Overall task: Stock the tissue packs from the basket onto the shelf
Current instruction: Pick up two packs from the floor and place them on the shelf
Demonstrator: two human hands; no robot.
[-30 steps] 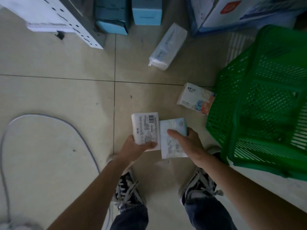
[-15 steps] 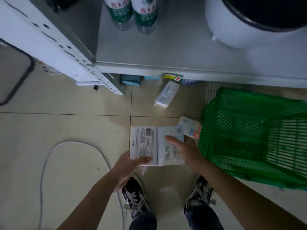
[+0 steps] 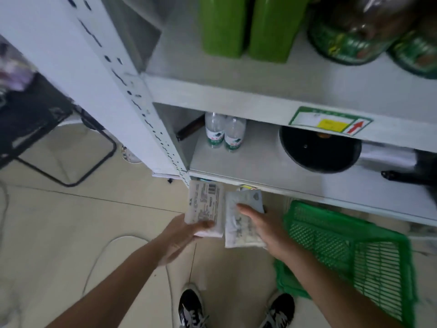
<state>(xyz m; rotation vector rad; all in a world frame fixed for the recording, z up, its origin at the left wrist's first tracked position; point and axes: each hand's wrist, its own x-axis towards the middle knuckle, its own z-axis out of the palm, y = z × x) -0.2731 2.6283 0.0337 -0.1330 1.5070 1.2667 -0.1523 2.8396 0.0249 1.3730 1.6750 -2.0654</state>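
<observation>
My left hand [image 3: 183,235] grips a white tissue pack with a barcode label [image 3: 204,205]. Right beside it, my right hand [image 3: 264,229] holds a second white tissue pack with a pale blue top [image 3: 241,216]. Both packs are side by side in front of the lower shelf's front edge [image 3: 272,185], just below it in the picture. The green plastic basket [image 3: 350,247] stands on the floor at my right, tilted; I see no packs in it. The white metal shelf [image 3: 212,91] rises ahead.
Two water bottles [image 3: 224,134] and a black pan [image 3: 319,150] sit on the lower shelf. Green containers [image 3: 243,24] and dark green wrapped goods [image 3: 354,36] fill the shelf above. A black chair frame [image 3: 59,147] stands at left. A cable [image 3: 99,266] loops across the tiled floor.
My view has tilted up from the floor to the shelf. Both hands with their packs have risen toward the lower shelf's edge. The loose packs on the floor are out of view.
</observation>
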